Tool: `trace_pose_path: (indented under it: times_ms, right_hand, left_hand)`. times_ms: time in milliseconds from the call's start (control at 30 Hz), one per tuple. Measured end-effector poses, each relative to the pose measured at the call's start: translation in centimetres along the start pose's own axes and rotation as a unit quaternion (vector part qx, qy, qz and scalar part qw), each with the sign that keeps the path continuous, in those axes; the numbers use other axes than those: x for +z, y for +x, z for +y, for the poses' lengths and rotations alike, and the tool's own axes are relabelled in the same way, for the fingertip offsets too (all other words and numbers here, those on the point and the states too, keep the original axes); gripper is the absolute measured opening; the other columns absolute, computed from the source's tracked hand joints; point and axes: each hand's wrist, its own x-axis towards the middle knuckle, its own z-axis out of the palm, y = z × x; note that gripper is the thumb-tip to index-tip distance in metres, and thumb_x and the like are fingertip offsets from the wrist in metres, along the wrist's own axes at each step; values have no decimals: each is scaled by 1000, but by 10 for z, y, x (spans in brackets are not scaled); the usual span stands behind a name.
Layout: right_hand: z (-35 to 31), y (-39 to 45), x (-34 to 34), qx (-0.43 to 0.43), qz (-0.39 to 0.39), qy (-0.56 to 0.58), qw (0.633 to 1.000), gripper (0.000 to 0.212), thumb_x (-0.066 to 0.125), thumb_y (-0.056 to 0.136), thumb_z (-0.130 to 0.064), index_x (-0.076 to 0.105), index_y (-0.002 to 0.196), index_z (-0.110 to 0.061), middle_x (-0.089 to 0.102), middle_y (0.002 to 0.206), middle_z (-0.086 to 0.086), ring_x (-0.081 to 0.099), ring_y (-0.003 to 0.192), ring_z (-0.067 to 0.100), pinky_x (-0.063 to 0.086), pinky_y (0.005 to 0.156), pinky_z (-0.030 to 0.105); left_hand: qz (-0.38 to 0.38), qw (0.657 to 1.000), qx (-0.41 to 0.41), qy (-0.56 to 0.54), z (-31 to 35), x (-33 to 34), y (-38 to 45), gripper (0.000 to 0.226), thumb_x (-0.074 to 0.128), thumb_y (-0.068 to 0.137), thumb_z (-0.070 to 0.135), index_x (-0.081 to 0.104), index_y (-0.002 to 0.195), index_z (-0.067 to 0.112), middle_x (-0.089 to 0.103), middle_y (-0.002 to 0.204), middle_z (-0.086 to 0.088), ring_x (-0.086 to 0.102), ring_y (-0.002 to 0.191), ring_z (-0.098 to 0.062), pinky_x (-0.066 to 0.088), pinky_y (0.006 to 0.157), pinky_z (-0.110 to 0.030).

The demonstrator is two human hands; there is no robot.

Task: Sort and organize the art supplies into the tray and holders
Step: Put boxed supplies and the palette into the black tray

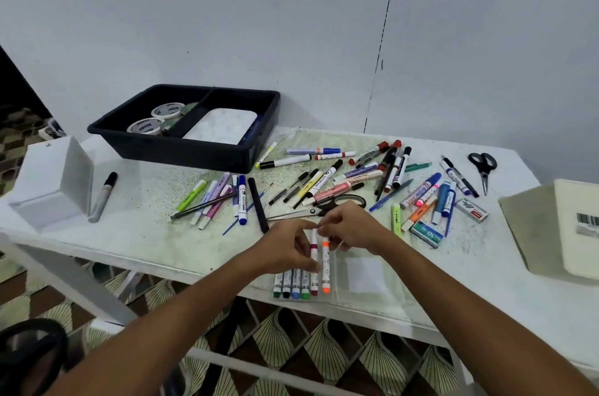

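We see a white worktop [146, 243] carrying a black tray [181, 149] at its far-left edge, scattered markers [324, 181] mid-surface, black scissors [483, 169] toward the far-right corner, and a white holder [52, 181] at the left edge.

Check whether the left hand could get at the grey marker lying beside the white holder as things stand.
Probably not right away. The left hand is pinching a maroon marker in the row by the table's front edge, so it must let go first. Otherwise bare table lies between it and the grey marker, with nothing on top.
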Motion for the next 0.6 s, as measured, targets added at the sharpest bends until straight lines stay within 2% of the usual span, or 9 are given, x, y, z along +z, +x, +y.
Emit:
trace_pose_path:
  times_ms: [100, 200, 300, 367, 500, 600]
  right_hand:
    - [2, 1, 5, 16, 19, 6, 1000, 12, 70, 86, -12, 59, 85, -11, 68, 71, 14, 64, 50, 15, 43, 41, 20]
    - [5, -1, 9, 15, 21, -2, 1000, 16, 72, 85, -11, 58, 80, -7, 67, 67, 15, 63, 46, 13, 47, 41, 22]
    - [6, -4, 13, 8, 24, -3, 1000, 15, 73, 84, -9, 59, 79, -5, 65, 64, 14, 61, 45, 13, 50, 46, 27]
    - [7, -5, 14, 1, 23, -41, 999, 16, 76, 81, -11, 62, 84, -4, 63, 65, 10, 59, 48, 15, 50, 46, 27]
    - [8, -8, 12, -22, 26, -115, 993, 40, 84, 71, -20, 66, 104, -8, 57, 79, 2, 54, 59, 10, 42, 47, 17]
    - [9, -13, 11, -27, -2, -195, 980, 57, 86, 67, -28, 64, 117, -15, 50, 91, -4, 51, 76, 10, 40, 61, 23]
  left_hand:
    - [5, 1000, -1, 23, -2, 1, 1, 80, 89, 64, 17, 52, 133, 5, 70, 77, 0, 59, 61, 2, 47, 61, -15]
    - [7, 998, 4, 64, -3, 0, 3, 79, 88, 64, 25, 53, 133, 9, 65, 78, 5, 57, 64, 0, 45, 62, -17]
    - [-13, 993, 1, 115, -3, -1, 4, 83, 86, 66, 34, 49, 137, 12, 63, 84, 3, 61, 78, -10, 53, 74, -30]
    - [-24, 989, -3, 145, -4, -1, 3, 89, 84, 67, 40, 43, 142, 14, 61, 93, 2, 61, 90, -15, 53, 86, -36]
    - [-15, 988, 14, 154, -5, -2, -1, 93, 83, 67, 46, 40, 144, 18, 55, 92, 8, 55, 85, -9, 48, 75, -26]
    - [-16, 978, 28, 208, -6, -2, -4, 93, 81, 63, 57, 45, 141, 20, 52, 95, 9, 53, 88, -9, 51, 78, -30]
